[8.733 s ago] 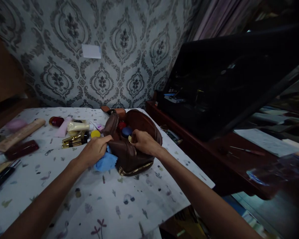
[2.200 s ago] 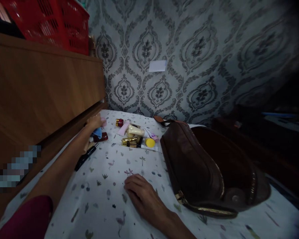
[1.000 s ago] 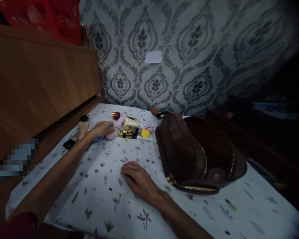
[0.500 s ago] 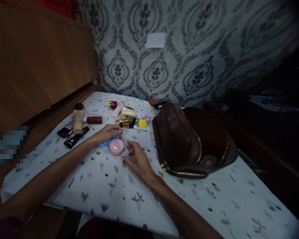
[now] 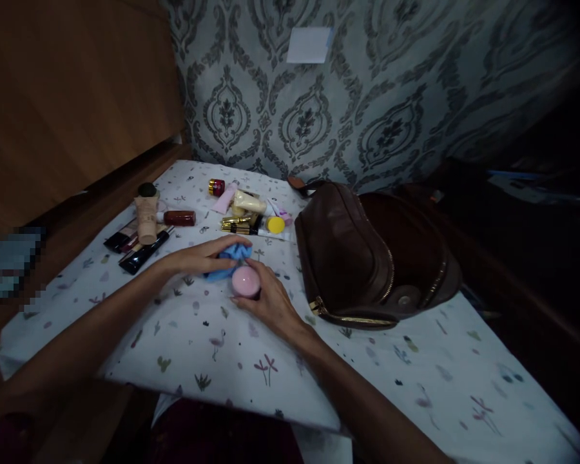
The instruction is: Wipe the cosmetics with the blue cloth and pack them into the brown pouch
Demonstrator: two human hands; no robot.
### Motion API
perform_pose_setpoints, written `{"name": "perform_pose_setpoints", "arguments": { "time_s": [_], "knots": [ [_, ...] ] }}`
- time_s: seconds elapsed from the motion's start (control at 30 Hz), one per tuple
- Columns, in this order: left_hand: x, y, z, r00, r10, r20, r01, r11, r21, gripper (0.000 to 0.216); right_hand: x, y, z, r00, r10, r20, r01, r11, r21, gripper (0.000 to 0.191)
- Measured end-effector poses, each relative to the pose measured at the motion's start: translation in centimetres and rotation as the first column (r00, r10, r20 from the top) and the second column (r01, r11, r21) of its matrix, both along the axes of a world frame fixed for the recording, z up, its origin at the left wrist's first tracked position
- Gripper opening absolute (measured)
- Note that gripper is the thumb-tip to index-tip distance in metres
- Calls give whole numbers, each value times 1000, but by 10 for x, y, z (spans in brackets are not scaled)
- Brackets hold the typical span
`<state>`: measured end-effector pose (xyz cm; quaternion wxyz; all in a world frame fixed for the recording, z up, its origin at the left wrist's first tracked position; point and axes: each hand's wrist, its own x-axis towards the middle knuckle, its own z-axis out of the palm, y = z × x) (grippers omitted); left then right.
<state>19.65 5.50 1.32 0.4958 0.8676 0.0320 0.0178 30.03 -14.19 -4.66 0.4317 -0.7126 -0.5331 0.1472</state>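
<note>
Gripping the pink jar (image 5: 246,281) now, right hand (image 5: 275,301) joins left hand (image 5: 203,256) clutching blue cloth (image 5: 236,252).

Over the table (image 5: 236,348), the jar (image 5: 246,282) sits between the left hand (image 5: 205,256), which has the cloth (image 5: 236,251), and the right hand (image 5: 273,299), with the bag (image 5: 343,251) to their right, one cosmetics cluster (image 5: 250,203) behind, another group (image 5: 146,219) farther left, and the wall (image 5: 307,119) beyond.

A white card (image 5: 310,45) sits at 12 o'clock — against grey patterned wallpaper (image 5: 307,122); a wooden cabinet (image 5: 72,96) fills 10 o'clock. On the printed surface (image 5: 178,354), a brown bag (image 5: 345,251) gapes at 3 o'clock — a red-brown bottle (image 5: 180,218) lies at 9.
</note>
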Motion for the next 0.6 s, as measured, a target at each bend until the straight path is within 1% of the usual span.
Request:
{"name": "perform_pose_setpoints", "arguments": {
  "time_s": [0.03,0.1,0.17,0.23,0.3,0.33,0.37,0.43,0.47,0.5,0.53,0.6],
  "knots": [
    [-4,6,5,996,-65,-58,69,995,67,62,1,0,0,1000,-8,-12,8,1000,-9,84],
    [-10,15,12,983,-119,-142,139,980,142,67,2,-2,1,999,-19,-30,18,999,-30,90],
    [-14,17,15,979,-118,-167,145,977,159,70,3,-3,2,999,-11,-47,9,999,-43,94],
    [-13,15,14,983,-110,-146,132,979,152,71,4,-5,3,998,7,-59,-10,999,-38,95],
    [-11,13,13,995,-65,-79,78,982,173,73,4,-7,3,998,24,-61,-26,999,-31,93],
    [-10,12,12,1000,-13,-27,18,980,200,73,4,-7,4,998,33,-58,-35,999,-30,93],
    [-9,13,12,997,65,34,-72,969,235,71,5,-8,4,998,41,-55,-43,999,-32,92],
    [-7,15,14,964,237,122,-263,915,305,58,5,-8,5,997,49,-53,-51,998,-32,92],
    [-6,15,15,949,292,123,-316,887,337,52,5,-8,5,997,49,-56,-51,998,-29,92],
    [-6,16,16,945,312,95,-325,872,366,50,4,-8,6,997,49,-62,-50,998,-23,92],
    [-6,15,16,953,300,46,-294,872,391,51,4,-8,7,996,50,-69,-51,999,-17,92],
    [-6,11,16,973,223,-56,-180,890,419,48,3,-8,8,996,47,-81,-48,999,-17,92]
  ]
}}
